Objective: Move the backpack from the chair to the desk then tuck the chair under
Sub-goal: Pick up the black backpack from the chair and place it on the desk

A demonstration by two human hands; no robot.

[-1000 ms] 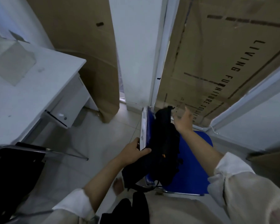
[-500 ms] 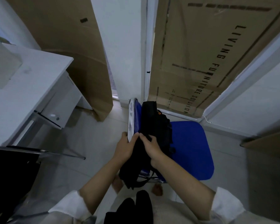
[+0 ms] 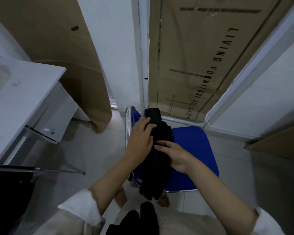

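Note:
A black backpack stands upright on the blue chair, leaning against its backrest on the chair's left side. My left hand lies on the backpack's left side near the top, fingers spread over the fabric. My right hand presses on its right side lower down, fingers pointing left. Whether either hand has a firm hold is hard to tell. The white desk stands to the left, across a strip of floor.
Tall cardboard boxes lean against the wall behind the chair and beside the desk. A black chair with a metal frame sits at the lower left. A drawer unit hangs under the desk's edge.
Both hands have come together on the backpack: the right hand dropped from above the seat onto its side, and the left slid up from the backrest edge onto the bag.

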